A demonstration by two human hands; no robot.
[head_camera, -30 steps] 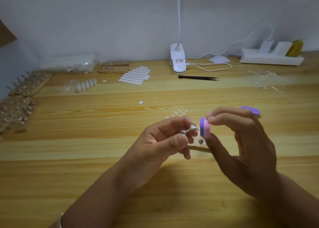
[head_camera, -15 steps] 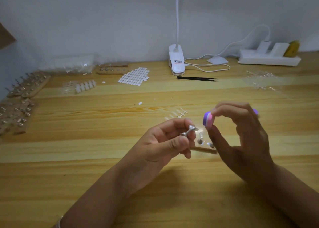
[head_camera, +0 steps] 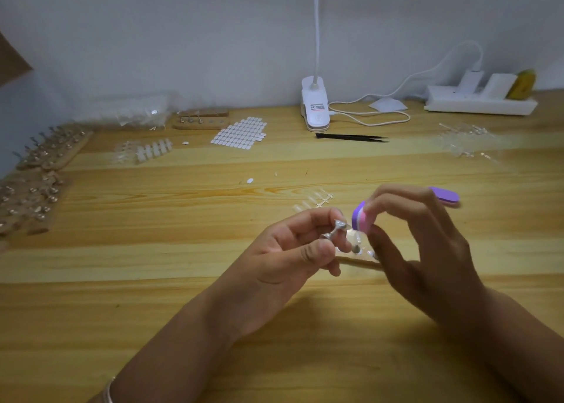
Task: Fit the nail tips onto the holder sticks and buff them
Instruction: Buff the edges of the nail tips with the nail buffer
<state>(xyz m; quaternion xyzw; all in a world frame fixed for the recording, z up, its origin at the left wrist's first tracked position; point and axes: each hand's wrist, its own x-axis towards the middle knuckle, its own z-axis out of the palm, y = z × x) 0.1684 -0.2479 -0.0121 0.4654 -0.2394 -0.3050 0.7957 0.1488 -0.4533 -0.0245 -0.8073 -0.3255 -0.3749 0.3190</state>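
1. Lowered a little since half a second ago, the purple-and-pink foam buffer block (head_camera: 361, 217) is now seen just beside the head of the small silver metal holder stick (head_camera: 333, 232).
2. The buffer is pinched between thumb and fingertips of the right hand (head_camera: 427, 250).
3. The holder stick is clamped by thumb and fingers of the left hand (head_camera: 290, 250), unmoved above the pale wooden table (head_camera: 152, 296).
4. Any nail tip on it cannot be made out.
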